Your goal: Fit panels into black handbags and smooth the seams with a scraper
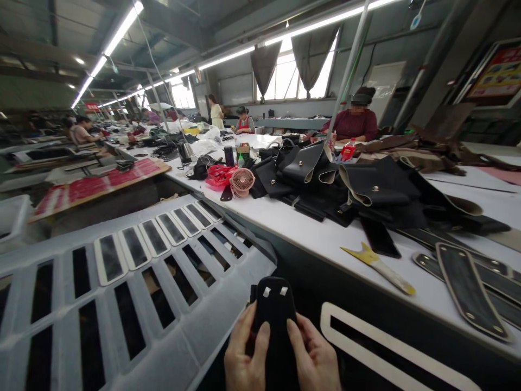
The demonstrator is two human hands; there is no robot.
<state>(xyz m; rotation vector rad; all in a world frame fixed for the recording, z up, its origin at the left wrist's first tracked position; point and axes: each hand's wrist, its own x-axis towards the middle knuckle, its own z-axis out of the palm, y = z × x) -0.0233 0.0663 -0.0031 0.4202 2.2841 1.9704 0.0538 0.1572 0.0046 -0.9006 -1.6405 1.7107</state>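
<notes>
Low in the middle of the view, my left hand (246,350) and my right hand (312,355) grip a black rounded-end strap piece (275,317) from both sides, thumbs on its face. Two small whitish patches sit near its upper end. Another dark edge shows behind it on the left; what it belongs to I cannot make out. To the right, several black straps with metal snaps (470,288) lie overlapped on the white worktable (309,241). A yellow-and-white flat tool (378,266) rests near the table edge, beside a black phone-like slab (380,237).
A pale slotted plastic sheet (187,339) spreads at left, bearing a row of white-rimmed dark strips (109,258). A pale oblong frame (391,347) lies at lower right. Black leather pieces (366,182) are heaped behind a pink fan (242,182). A co-worker (354,122) sits across the table.
</notes>
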